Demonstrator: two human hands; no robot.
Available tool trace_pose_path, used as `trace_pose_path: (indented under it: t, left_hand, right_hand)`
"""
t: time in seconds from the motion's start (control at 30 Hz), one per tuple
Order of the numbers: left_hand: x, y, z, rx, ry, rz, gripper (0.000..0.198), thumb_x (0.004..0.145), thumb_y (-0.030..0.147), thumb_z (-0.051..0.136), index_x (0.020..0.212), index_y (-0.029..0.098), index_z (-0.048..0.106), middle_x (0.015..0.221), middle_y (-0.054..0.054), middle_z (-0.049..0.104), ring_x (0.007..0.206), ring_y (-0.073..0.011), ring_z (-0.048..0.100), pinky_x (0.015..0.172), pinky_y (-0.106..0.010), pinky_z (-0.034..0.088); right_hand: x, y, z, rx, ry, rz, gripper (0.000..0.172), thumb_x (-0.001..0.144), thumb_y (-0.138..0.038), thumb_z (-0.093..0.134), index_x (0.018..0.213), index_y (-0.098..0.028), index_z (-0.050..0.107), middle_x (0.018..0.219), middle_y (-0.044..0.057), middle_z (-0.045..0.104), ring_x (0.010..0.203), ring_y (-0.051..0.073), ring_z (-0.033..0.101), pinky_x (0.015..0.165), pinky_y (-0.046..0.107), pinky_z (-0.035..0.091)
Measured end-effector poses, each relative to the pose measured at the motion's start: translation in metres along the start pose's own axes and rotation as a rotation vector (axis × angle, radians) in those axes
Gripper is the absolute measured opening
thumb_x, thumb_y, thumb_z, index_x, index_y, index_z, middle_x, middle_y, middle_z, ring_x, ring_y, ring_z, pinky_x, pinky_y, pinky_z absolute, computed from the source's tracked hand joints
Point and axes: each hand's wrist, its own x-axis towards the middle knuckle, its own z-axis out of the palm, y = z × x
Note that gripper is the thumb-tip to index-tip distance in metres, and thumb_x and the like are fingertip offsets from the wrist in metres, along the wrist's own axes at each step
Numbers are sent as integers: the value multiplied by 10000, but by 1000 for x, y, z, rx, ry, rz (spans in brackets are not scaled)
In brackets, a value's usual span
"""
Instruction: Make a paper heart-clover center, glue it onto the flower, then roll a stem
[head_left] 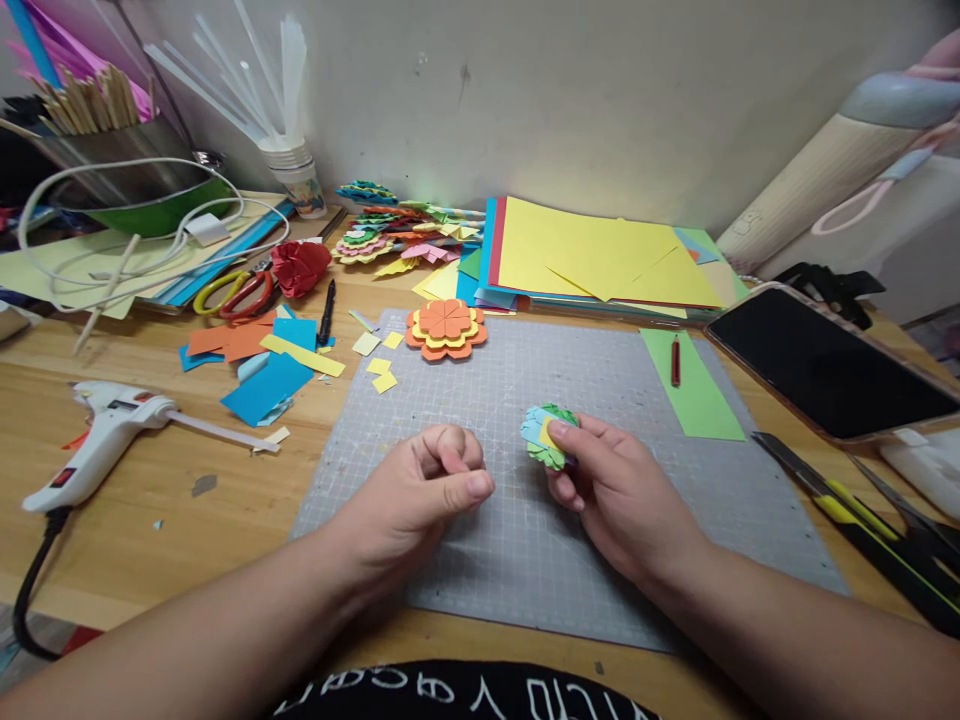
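My right hand pinches a small paper flower between thumb and fingers, over the right half of the grey cutting mat. Green and light-blue scalloped paper shows on the flower, and a yellow piece lies on it under my thumb. To the left, my left hand is closed with curled fingers, its thumb against the index side; nothing shows in it. Beyond my hands a layered orange and yellow paper flower rests on the mat. Small yellow paper squares lie at the mat's left edge.
A white glue gun lies at the left, near blue and orange paper scraps and scissors. Coloured sheets are stacked at the back. On the right are a green strip, a pencil, a tablet and a cutter.
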Motion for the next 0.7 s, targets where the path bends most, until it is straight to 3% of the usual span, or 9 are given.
trace_pose_path:
  t: [0.1,0.27,0.47,0.57,0.7]
  left_hand:
    - [0,-1,0,-17,-45,-1,404,646,290,843,561,153,473,628,57,437,555,-68,368,540,-218,264]
    - [0,-4,-4,-1,-80,-19,314,773,454,725,699,154,675,666,16,522,603,-82,449,573,-210,310]
    - [0,-3,-3,42,-49,8,392,884,434,582,606,158,566,620,25,463,571,-94,409,566,-239,304]
    - [1,-3,-2,169,47,63,380,907,422,530,620,173,521,597,33,444,559,-103,371,561,-254,287]
    - [4,0,-6,465,258,130,219,803,378,658,725,186,586,580,51,472,551,-99,377,551,-249,277]
  right_hand:
    - [0,0,0,-1,-2,-3,274,812,-384,678,690,-163,571,573,-42,504,452,56,398,410,190,270]
    - [1,1,0,5,-3,-2,262,820,-374,675,699,-163,579,577,-42,508,446,53,402,404,183,273]
    - [-1,-1,2,104,-64,25,254,812,-365,693,700,-159,595,594,-33,533,452,54,442,390,167,290]
    - [-4,-2,4,161,-193,94,264,819,-385,685,706,-159,608,598,-25,545,464,63,470,387,161,317]
    - [-7,-2,5,81,-262,105,253,812,-384,699,736,-154,628,608,-26,564,447,44,466,401,147,341]
